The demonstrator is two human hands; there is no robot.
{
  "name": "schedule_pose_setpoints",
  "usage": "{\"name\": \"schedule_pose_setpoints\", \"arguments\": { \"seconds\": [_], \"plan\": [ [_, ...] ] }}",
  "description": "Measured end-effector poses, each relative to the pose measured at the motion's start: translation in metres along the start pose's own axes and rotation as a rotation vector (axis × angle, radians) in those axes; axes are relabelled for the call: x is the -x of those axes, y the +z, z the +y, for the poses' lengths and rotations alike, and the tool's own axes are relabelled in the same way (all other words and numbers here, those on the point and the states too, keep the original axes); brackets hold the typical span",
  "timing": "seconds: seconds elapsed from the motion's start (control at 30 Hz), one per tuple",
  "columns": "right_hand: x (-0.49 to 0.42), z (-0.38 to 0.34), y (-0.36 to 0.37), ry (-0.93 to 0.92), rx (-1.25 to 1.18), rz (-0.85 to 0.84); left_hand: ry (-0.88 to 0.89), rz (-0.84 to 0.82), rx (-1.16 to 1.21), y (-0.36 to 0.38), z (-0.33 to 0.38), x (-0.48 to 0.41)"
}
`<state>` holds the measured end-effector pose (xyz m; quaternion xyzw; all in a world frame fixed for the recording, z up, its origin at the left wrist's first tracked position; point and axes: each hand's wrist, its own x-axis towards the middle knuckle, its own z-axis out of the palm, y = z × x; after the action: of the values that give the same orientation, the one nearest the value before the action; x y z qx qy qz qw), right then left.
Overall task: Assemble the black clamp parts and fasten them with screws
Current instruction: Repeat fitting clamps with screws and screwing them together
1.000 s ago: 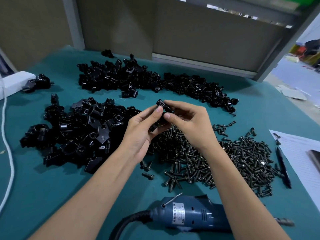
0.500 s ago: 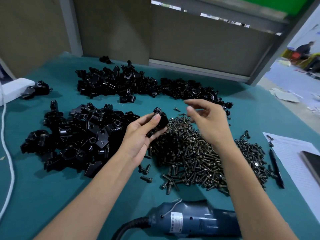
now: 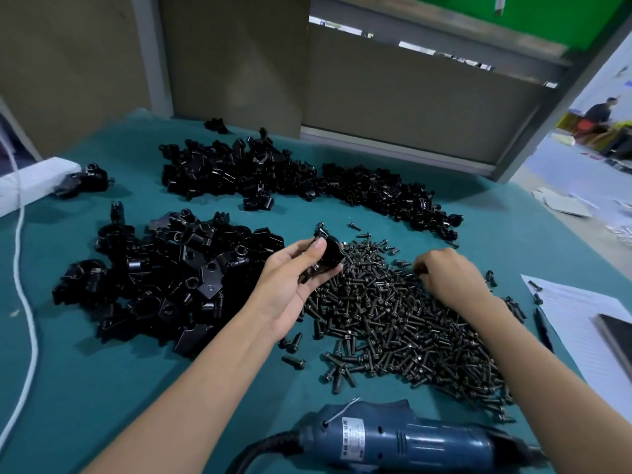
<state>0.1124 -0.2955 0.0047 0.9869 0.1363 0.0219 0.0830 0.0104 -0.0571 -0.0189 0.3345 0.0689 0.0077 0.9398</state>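
Note:
My left hand (image 3: pixel 294 282) grips a black clamp assembly (image 3: pixel 328 251) just above the left edge of a big heap of dark screws (image 3: pixel 403 323). My right hand (image 3: pixel 448 278) lies knuckles-up on the screw heap with its fingers curled down into the screws; its fingertips are hidden, so whether it pinches a screw is not visible. A pile of loose black clamp parts (image 3: pixel 164 278) lies left of my left hand. A longer row of black clamp parts (image 3: pixel 290 179) stretches across the far side of the green table (image 3: pixel 85 388).
A blue electric screwdriver (image 3: pixel 403 439) with a black cord lies at the near edge. A white cable (image 3: pixel 27 302) runs down the left side, beside a white box (image 3: pixel 30 179). Paper (image 3: pixel 581 319), a pen (image 3: pixel 543 330) and a dark phone (image 3: pixel 615 333) lie at the right.
My right hand let go of the clamp assembly and moved right and down onto the screw heap. My left hand kept the clamp and stayed nearly in place.

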Motion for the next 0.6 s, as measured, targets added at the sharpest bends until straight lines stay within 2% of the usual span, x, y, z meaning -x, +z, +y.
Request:
{"name": "schedule_pose_setpoints", "arguments": {
  "seconds": [0.1,0.23,0.3,0.37,0.43,0.6],
  "plan": [
    [0.000,0.001,-0.003,0.015,-0.023,0.018,-0.009,-0.007,-0.030,0.000,-0.001,0.000],
    [0.007,-0.016,-0.022,0.022,-0.549,0.222,-0.007,-0.046,-0.113,0.001,-0.002,0.001],
    [0.017,-0.038,-0.036,-0.051,-0.846,0.308,0.001,-0.051,-0.133,0.003,-0.004,0.002],
    [0.026,-0.060,-0.047,-0.157,-1.099,0.318,0.017,-0.056,-0.155,0.004,-0.006,0.002],
    [0.032,-0.077,-0.053,-0.232,-1.195,0.289,0.036,-0.069,-0.180,0.005,-0.008,0.003],
    [0.031,-0.092,-0.051,-0.262,-1.266,0.281,0.095,-0.091,-0.215,0.004,-0.009,0.001]
  ]
}}
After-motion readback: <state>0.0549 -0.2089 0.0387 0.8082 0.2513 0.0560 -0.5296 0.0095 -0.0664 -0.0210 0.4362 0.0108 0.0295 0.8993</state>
